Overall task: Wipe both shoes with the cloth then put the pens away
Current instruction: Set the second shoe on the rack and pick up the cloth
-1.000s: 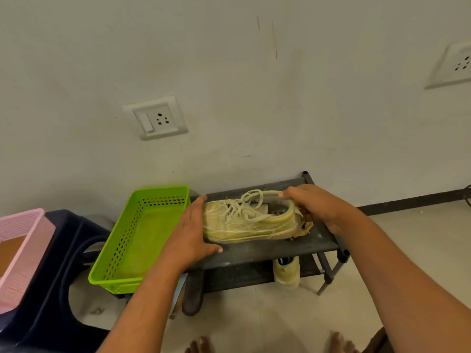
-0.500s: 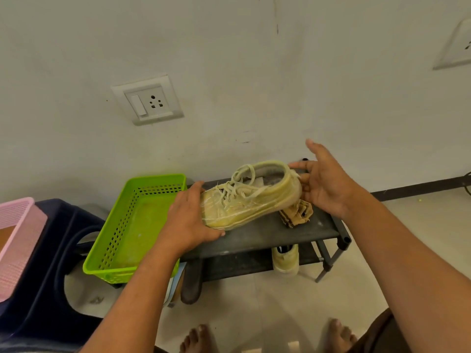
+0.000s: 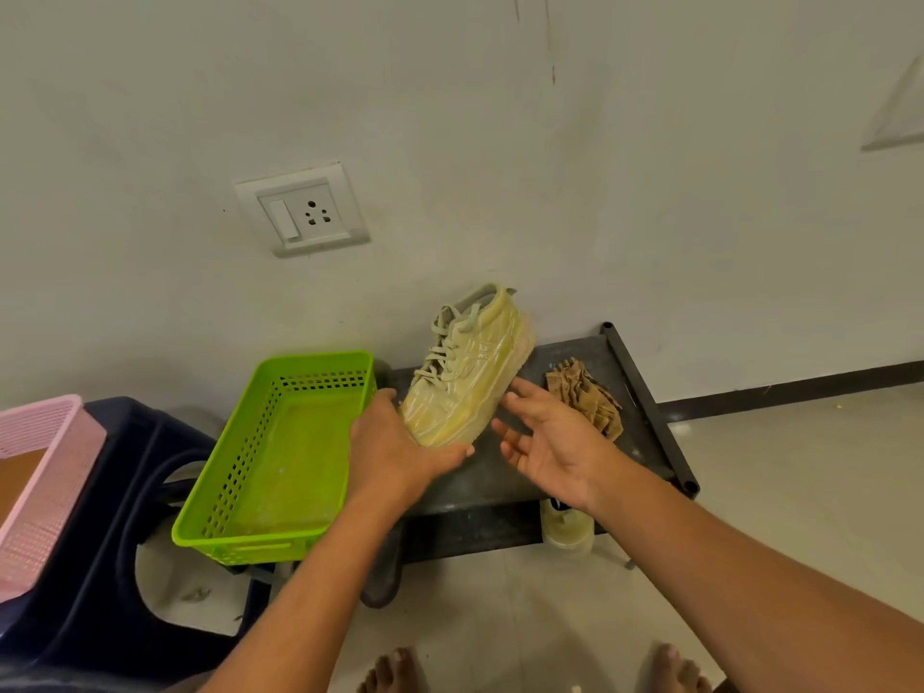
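Basket (image 3: 280, 442) sits just left of the rack (image 3: 642, 432). Left hand (image 3: 395, 452): grip curled round the toe of the shoe (image 3: 470, 382), which is tilted heel-up over the rack top; can't tell if it touches. Right hand (image 3: 550, 442): grip wide and slack, palm up, empty, just beside the sole. Cloth (image 3: 582, 397) lies at the rack top's right end. Second shoe (image 3: 567, 530) is under the rack. No pens seen. Likely next: take the cloth with the right hand, hold the toe firm, wipe heel to toe.
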